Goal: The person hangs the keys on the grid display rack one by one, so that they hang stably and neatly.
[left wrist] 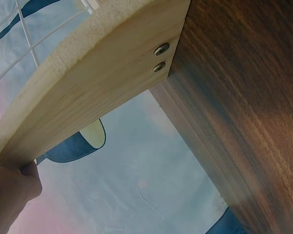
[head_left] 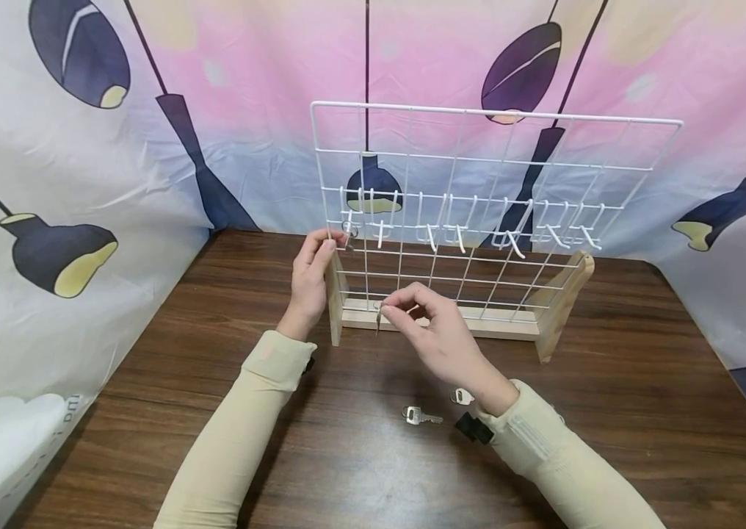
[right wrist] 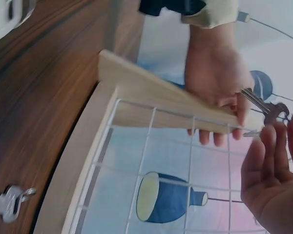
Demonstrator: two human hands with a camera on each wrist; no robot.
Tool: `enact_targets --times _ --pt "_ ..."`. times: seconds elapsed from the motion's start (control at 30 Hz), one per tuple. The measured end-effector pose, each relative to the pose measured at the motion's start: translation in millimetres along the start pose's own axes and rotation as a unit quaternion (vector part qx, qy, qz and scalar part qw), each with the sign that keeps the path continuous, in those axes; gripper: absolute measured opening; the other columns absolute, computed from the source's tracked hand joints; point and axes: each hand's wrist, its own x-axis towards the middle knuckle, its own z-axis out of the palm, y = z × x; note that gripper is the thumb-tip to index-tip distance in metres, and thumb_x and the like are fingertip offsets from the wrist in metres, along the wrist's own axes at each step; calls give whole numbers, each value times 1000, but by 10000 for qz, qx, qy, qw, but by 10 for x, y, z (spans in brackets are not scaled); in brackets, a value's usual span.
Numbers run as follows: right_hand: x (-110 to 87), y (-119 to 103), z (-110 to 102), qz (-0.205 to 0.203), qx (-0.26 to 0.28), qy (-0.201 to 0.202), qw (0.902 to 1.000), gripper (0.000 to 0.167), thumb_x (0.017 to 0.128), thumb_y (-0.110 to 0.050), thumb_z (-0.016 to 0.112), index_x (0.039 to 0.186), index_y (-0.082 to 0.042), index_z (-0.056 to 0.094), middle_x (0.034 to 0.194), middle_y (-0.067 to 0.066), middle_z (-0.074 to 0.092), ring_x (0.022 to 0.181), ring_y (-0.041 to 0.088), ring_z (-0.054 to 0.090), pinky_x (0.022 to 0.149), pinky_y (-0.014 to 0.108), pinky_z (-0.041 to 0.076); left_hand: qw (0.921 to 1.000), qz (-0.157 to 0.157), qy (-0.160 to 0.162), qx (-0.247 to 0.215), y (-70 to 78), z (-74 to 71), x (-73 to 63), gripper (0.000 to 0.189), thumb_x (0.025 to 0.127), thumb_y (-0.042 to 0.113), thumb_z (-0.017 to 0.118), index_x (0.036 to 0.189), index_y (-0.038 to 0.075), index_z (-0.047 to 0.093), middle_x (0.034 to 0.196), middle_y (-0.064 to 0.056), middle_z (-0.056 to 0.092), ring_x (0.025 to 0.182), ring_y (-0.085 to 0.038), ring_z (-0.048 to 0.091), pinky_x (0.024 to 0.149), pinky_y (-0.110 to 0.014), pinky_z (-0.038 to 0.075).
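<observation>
My left hand [head_left: 310,275] grips the top of the wooden left leg [head_left: 335,301] of a white wire grid rack [head_left: 497,112]. In the left wrist view the thumb side of that hand [left wrist: 12,195] lies against the wood. My right hand [head_left: 435,330] pinches a small metal key [head_left: 378,322] by its ring end, in front of the rack's lower left part; the key's blade points down. Another key [head_left: 349,239] hangs on the leftmost hook, close to the left fingertips. The right wrist view shows the held key [right wrist: 258,101] above the right fingers.
Two loose keys lie on the brown wooden table [head_left: 168,382]: one key [head_left: 422,416] in front of the rack, another key [head_left: 462,397] near the right wrist. Several white hooks [head_left: 459,236] line the grid. A white object [head_left: 9,455] stands at the left edge.
</observation>
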Motion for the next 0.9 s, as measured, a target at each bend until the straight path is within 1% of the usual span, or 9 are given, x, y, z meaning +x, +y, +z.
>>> enact_targets --times 0.1,0.27,0.4,0.47,0.53,0.63,0.7,0.77,0.9 --pt "43 -43 21 39 366 339 9987 7 93 -12 66 99 -9 69 94 1 68 79 14 59 69 26 47 10000 23 -2 22 5 2 -3 24 102 7 42 111 -12 54 104 -4 63 105 -19 57 100 -38 40" --pt "114 -100 58 153 964 688 9928 9 92 -1 64 99 3 67 96 16 67 79 13 58 66 21 46 10000 79 -27 -28 3 6 -4 18 102 7 43 107 3 60 104 -1 63 104 -14 58 98 -32 41" --pt "158 -139 75 268 1248 889 9878 10 92 -1 64 99 5 67 94 16 67 76 13 57 66 23 49 9999 116 -9 -5 -4 5 0 18 101 8 44 106 13 61 104 -5 63 103 -14 57 97 -30 41" --pt "174 -144 87 290 1415 964 9848 14 93 -6 64 101 5 66 92 12 66 75 15 57 66 25 50 9999 136 -6 6 -10 1 1 18 101 8 44 106 12 61 105 -11 62 104 -14 57 97 -30 41" --pt "189 -151 103 327 1594 1041 9812 18 94 -12 65 103 3 67 90 9 65 74 24 58 66 28 51 9999 130 -19 17 -10 -3 0 18 101 8 44 106 1 60 105 -9 63 104 -14 57 98 -30 41" --pt "212 -169 124 369 1947 1103 9739 22 94 -16 65 105 3 66 86 11 62 74 30 56 66 29 51 9999 99 -37 32 -14 -4 -1 22 101 9 44 108 -8 56 104 -2 64 107 -23 57 101 -36 40" --pt "229 -180 134 456 2172 1147 9683 19 95 -15 64 105 1 66 85 13 60 74 30 55 67 29 51 10000 66 -49 50 -12 -1 -2 26 102 9 43 111 -13 52 103 4 63 107 -26 56 101 -37 40" --pt "244 -191 144 532 2463 1177 9605 16 95 -13 64 104 0 66 86 15 59 74 23 55 67 26 51 10000 57 -42 19 -10 2 -4 25 102 9 43 111 -12 53 104 1 63 108 -30 55 101 -37 40" --pt "269 -206 169 831 3162 1159 9379 8 95 -10 62 100 -7 67 97 9 61 75 15 55 67 24 50 10000 47 -44 20 -2 2 -6 25 103 7 42 111 -14 52 104 0 63 106 -21 56 98 -30 41"
